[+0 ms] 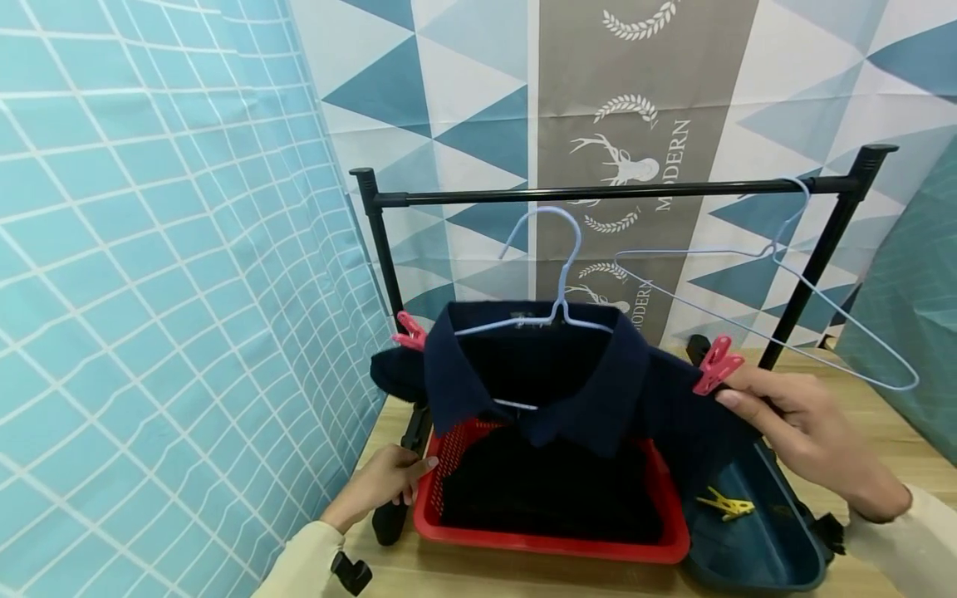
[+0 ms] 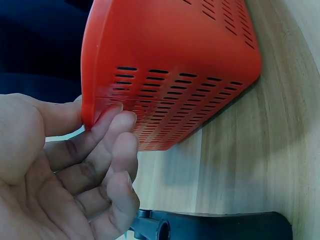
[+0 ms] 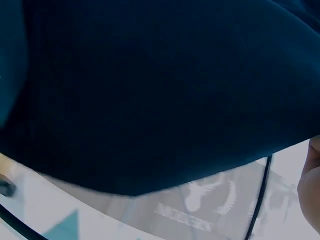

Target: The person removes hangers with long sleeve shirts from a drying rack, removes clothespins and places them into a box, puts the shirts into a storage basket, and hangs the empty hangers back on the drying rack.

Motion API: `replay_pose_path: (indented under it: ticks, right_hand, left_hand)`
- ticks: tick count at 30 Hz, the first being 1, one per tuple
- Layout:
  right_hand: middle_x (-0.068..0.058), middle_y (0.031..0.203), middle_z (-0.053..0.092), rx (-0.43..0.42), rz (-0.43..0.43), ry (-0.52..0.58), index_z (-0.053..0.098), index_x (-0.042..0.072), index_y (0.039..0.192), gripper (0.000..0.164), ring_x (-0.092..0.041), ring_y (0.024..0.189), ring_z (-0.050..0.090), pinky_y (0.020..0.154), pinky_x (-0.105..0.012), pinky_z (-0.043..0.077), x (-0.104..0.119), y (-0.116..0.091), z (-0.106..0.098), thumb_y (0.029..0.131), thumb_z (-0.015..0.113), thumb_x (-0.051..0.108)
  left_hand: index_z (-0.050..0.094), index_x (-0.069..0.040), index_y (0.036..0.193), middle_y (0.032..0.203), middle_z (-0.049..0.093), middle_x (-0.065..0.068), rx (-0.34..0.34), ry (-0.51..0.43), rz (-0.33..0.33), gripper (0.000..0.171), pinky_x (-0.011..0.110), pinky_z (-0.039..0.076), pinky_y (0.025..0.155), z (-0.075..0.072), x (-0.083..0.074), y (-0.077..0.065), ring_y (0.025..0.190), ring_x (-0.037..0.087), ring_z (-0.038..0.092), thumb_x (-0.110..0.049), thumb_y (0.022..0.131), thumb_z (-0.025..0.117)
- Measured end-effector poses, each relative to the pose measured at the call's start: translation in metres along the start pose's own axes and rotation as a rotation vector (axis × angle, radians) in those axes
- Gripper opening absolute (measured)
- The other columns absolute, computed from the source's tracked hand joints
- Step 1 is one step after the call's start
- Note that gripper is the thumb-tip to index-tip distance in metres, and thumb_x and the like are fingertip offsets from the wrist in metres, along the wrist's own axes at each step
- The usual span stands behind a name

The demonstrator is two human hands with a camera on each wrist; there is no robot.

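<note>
A navy collared shirt [image 1: 628, 390] hangs on a light-blue wire hanger [image 1: 562, 274], its hook free in the air below the rack's bar. One pink clothespin [image 1: 410, 330] sits on its left shoulder and another pink clothespin [image 1: 718, 365] on the right shoulder. My right hand [image 1: 811, 428] grips the shirt at that right shoulder, thumb beside the clothespin. In the right wrist view dark cloth [image 3: 150, 100] fills most of the picture. With thumb and fingers my left hand [image 1: 381, 482] pinches the rim of a red slotted basket [image 2: 175, 60], which holds dark cloth [image 1: 553, 490].
A black garment rack [image 1: 478, 197] stands behind, with an empty wire hanger [image 1: 695, 252] hooked at its right end. At the right a dark blue-green bin [image 1: 777, 531] contains a yellow clothespin [image 1: 727, 504]. The rack's black foot [image 2: 220, 227] lies beside the basket.
</note>
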State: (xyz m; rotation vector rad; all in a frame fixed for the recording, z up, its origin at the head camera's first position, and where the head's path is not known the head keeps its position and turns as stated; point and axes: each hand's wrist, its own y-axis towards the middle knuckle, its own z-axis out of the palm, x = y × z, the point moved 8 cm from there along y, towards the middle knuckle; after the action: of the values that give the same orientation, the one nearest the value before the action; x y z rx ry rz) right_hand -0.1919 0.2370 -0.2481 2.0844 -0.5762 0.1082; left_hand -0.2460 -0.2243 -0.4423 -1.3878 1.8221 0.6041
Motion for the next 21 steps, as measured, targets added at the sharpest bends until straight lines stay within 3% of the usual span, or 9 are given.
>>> replay_pose_path:
  ticks: [5,8,11,15,16,18,19,20,21]
  right_hand:
    - [0.014,0.078,0.049,0.101,0.107,0.031,0.068,0.018,0.105,0.045,-0.004,0.07,0.051,0.061,-0.02,0.039,-0.01,-0.018,0.021,0.088,0.061,-0.023]
    - [0.014,0.08,0.053,0.14,0.127,0.09,0.068,0.02,0.106,0.047,-0.006,0.072,0.054,0.063,-0.021,0.042,-0.014,-0.027,0.033,0.089,0.06,-0.023]
    - [0.012,0.082,0.055,0.182,0.14,0.184,0.068,0.019,0.106,0.047,-0.007,0.073,0.055,0.063,-0.022,0.044,-0.019,-0.036,0.047,0.09,0.057,-0.024]
    - [0.009,0.083,0.056,0.205,0.138,0.285,0.067,0.018,0.105,0.046,-0.008,0.075,0.056,0.062,-0.023,0.043,-0.028,-0.05,0.063,0.092,0.054,-0.024]
    - [0.008,0.083,0.056,0.207,0.132,0.299,0.068,0.018,0.105,0.046,-0.008,0.075,0.056,0.062,-0.023,0.043,-0.03,-0.054,0.067,0.093,0.053,-0.024]
    - [0.007,0.084,0.058,0.2,0.116,0.322,0.068,0.018,0.105,0.047,-0.008,0.075,0.056,0.061,-0.023,0.042,-0.036,-0.061,0.073,0.092,0.053,-0.025]
    - [0.007,0.083,0.057,0.2,0.115,0.331,0.067,0.018,0.104,0.047,-0.008,0.075,0.056,0.06,-0.023,0.041,-0.038,-0.064,0.076,0.092,0.053,-0.025]
    - [0.007,0.083,0.057,0.2,0.114,0.34,0.067,0.018,0.103,0.047,-0.007,0.074,0.056,0.06,-0.023,0.041,-0.041,-0.068,0.08,0.092,0.053,-0.025]
    - [0.007,0.083,0.057,0.203,0.114,0.347,0.067,0.018,0.103,0.047,-0.007,0.073,0.056,0.06,-0.023,0.041,-0.043,-0.071,0.083,0.092,0.053,-0.025]
  left_hand:
    - [0.064,0.0,0.07,0.06,0.063,0.014,0.002,-0.007,0.039,0.052,0.033,0.05,0.049,0.001,-0.001,0.0,0.052,0.029,0.061,-0.033,0.109,0.055]
    - [0.062,0.002,0.074,0.061,0.063,0.014,0.007,-0.028,0.061,0.046,0.035,0.051,0.048,0.002,0.003,0.001,0.052,0.028,0.061,-0.025,0.11,0.052]
    - [0.065,-0.001,0.078,0.064,0.064,0.014,0.021,-0.009,0.011,0.04,0.036,0.053,0.05,0.005,0.019,0.008,0.053,0.026,0.062,-0.021,0.11,0.051]
    - [0.071,-0.008,0.07,0.061,0.066,0.005,0.198,-0.044,-0.286,0.042,0.029,0.051,0.051,0.021,0.124,0.058,0.051,0.016,0.061,-0.025,0.105,0.053]
    - [0.071,-0.011,0.067,0.061,0.067,0.002,0.254,-0.048,-0.319,0.043,0.026,0.051,0.052,0.024,0.142,0.067,0.052,0.013,0.061,-0.026,0.103,0.055]
    - [0.073,-0.009,0.066,0.061,0.067,0.005,0.247,-0.122,-0.294,0.043,0.029,0.052,0.051,0.024,0.165,0.077,0.051,0.017,0.063,-0.027,0.101,0.056]
    - [0.074,-0.006,0.067,0.061,0.067,0.009,0.222,-0.148,-0.202,0.043,0.032,0.052,0.05,0.019,0.151,0.072,0.051,0.021,0.063,-0.027,0.101,0.058]
    - [0.074,-0.008,0.07,0.062,0.068,0.007,0.202,-0.188,-0.072,0.042,0.033,0.052,0.05,0.015,0.126,0.062,0.051,0.021,0.063,-0.03,0.102,0.059]
    - [0.074,-0.007,0.071,0.062,0.068,0.009,0.165,-0.197,0.017,0.041,0.034,0.052,0.049,0.009,0.102,0.049,0.052,0.024,0.064,-0.03,0.102,0.06]
